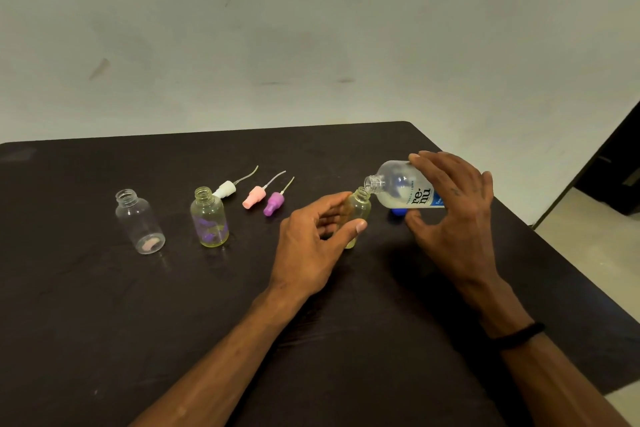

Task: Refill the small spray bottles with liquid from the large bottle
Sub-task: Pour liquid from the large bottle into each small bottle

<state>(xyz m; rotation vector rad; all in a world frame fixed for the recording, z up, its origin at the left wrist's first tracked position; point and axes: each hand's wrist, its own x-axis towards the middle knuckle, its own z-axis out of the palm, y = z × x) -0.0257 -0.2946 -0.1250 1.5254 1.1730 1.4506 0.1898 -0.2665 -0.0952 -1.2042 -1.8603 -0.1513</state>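
Pouring step, seen from the head camera. Nearest the viewer, both forearms reach forward over the dark table (104,305); the right wrist carries a black band (518,335). The left hand (313,243) curls its thumb and fingers round the small bottle being filled (358,210), probably to hold it steady on the table while liquid enters; the bottle stands upright with a yellowish tint. The right hand (453,204) grips the large bottle (403,189) round its labelled body, fingers above and thumb below, tipping it nearly horizontal so that its open neck sits just over the small bottle's mouth. A blue cap (398,211) lies on the table under the large bottle. Farther left stand a second small bottle (209,218), uncapped and yellow-tinted, and a clear bottle (139,222) that looks empty, both apparently awaiting attention. Behind them, laid aside so the necks stay open, are three spray tops with dip tubes: white (225,189), pink (254,200) and purple (273,203). A pale wall (311,28) closes the scene.
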